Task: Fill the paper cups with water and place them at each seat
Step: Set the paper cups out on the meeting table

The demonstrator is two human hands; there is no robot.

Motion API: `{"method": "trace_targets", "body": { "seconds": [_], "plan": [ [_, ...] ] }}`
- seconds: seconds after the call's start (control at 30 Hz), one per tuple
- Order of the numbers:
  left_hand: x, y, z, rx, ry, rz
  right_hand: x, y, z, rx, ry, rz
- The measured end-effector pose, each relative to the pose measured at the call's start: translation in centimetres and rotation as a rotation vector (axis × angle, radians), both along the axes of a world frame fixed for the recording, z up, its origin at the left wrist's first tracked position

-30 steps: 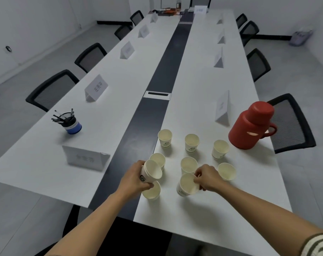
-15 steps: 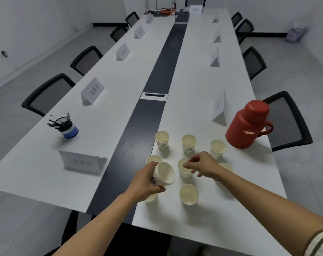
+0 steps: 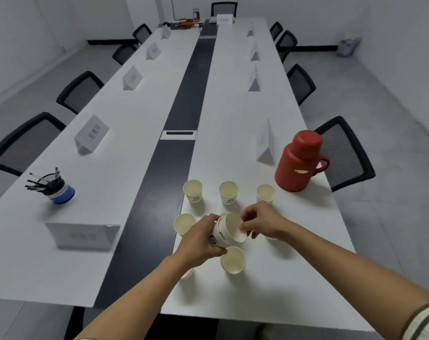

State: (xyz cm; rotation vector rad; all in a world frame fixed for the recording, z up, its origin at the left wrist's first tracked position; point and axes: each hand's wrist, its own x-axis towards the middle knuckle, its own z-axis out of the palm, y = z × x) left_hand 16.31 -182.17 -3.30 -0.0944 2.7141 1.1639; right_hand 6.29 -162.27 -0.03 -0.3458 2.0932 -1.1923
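Head view: white table (image 3: 125, 168), black strip (image 3: 184, 94), chairs (image 3: 343, 153); L hand (image 3: 198, 244) grips cup (image 3: 233, 228), R hand (image 3: 265, 223) pinches rim.

Nearest name card (image 3: 83, 235) lettering blurred — one paper cup (image 3: 187, 275) mostly hidden beneath a forearm (image 3: 157, 280)

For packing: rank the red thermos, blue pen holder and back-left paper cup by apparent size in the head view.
1. red thermos
2. blue pen holder and back-left paper cup: too alike to rank

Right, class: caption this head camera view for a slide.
Left hand holds a tilted paper cup while the right hand pinches its rim, red flask nearby.
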Motion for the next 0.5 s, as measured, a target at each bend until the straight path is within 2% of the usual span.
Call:
{"method": "trace_targets", "body": {
  "seconds": [0.13,0.2,0.33,0.5],
  "plan": [
    [-0.5,-0.4,-0.5,-0.031,-0.006,0.023,-0.7,3.6,0.1,0.054,0.074,-0.173],
    [-0.3,-1.1,-0.9,-0.051,-0.013,0.064,-0.9,5.7,-0.8,0.171,0.111,-0.229],
    [0.1,-1.5,-1.3,-0.028,-0.019,0.076,0.6,8.5,-4.5,0.472,0.087,-0.183],
    [0.4,-0.8,-1.4,0.016,-0.003,0.028,2.7,10.0,-8.3,0.615,-0.008,-0.175]
  ]
}}
